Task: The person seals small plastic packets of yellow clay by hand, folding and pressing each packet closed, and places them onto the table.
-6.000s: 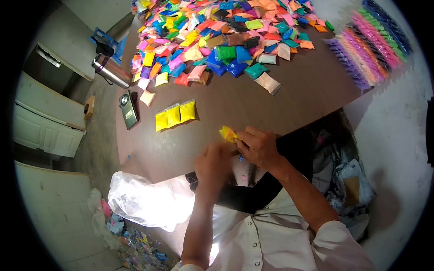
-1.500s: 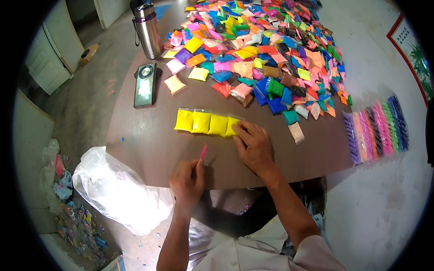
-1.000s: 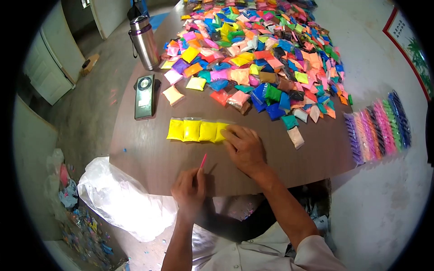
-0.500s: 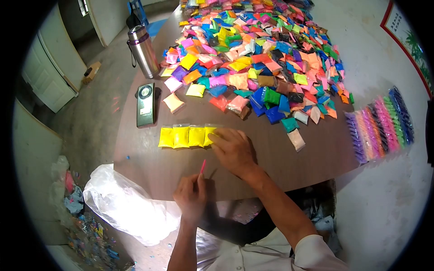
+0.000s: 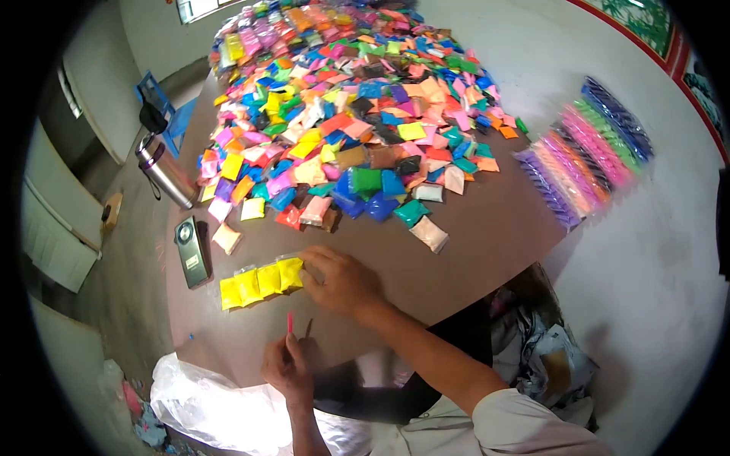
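Four-sided yellow packets (image 5: 258, 281) lie edge to edge in a short row near the front of the table, their clear top edges facing away from me. My right hand (image 5: 342, 281) is at the right end of the row, its fingers and thumb closed around the edge of the last yellow packet. Closer to me, at the table's front edge, my left hand (image 5: 289, 365) is closed on a thin pink stick (image 5: 290, 322), which points up and away. The stick's lower end is hidden in the fingers.
A big heap of colourful packets (image 5: 365, 114) covers the back of the table. A steel flask (image 5: 167, 171) and a dark phone-like device (image 5: 192, 252) stand at the left. Bundled coloured sticks in clear bags (image 5: 585, 156) lie at the right. A plastic bag (image 5: 205, 403) hangs below the front edge.
The view has turned right and tilted up, so the table appears shifted left. My right fingers have moved from on top of the last yellow packet to its right edge. My left hand still holds the stick.
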Tool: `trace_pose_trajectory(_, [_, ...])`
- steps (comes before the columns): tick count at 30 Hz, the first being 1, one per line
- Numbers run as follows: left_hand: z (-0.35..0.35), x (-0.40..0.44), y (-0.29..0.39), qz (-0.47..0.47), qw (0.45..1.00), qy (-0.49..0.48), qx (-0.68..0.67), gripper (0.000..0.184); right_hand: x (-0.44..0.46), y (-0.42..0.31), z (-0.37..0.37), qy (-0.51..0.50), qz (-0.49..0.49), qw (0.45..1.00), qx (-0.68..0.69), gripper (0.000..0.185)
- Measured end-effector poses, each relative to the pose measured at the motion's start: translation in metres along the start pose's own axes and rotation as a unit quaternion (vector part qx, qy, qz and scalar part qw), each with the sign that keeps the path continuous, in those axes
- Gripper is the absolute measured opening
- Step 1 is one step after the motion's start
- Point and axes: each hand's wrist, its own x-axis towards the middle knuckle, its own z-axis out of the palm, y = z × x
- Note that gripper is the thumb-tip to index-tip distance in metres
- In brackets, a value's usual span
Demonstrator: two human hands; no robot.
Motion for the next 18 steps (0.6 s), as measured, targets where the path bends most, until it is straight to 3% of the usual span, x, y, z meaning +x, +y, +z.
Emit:
trace_pose_trajectory(14, [0.002,-0.001,-0.006,0.039,0.997,-0.017,0.057,0.014,0.000,0.014,0.010,0.036,-0.010,0.997,0.061,0.021])
trace_pose_trajectory(16, [0.004,-0.003,-0.006,0.048,0.997,-0.008,0.055,0.014,-0.001,0.007,-0.006,0.012,0.053,0.999,-0.002,0.016])
trace_pose_trajectory(18, [0.004,-0.002,-0.006,0.054,0.997,0.000,0.058,0.014,0.000,0.021,-0.023,0.044,0.027,0.997,-0.061,0.014])
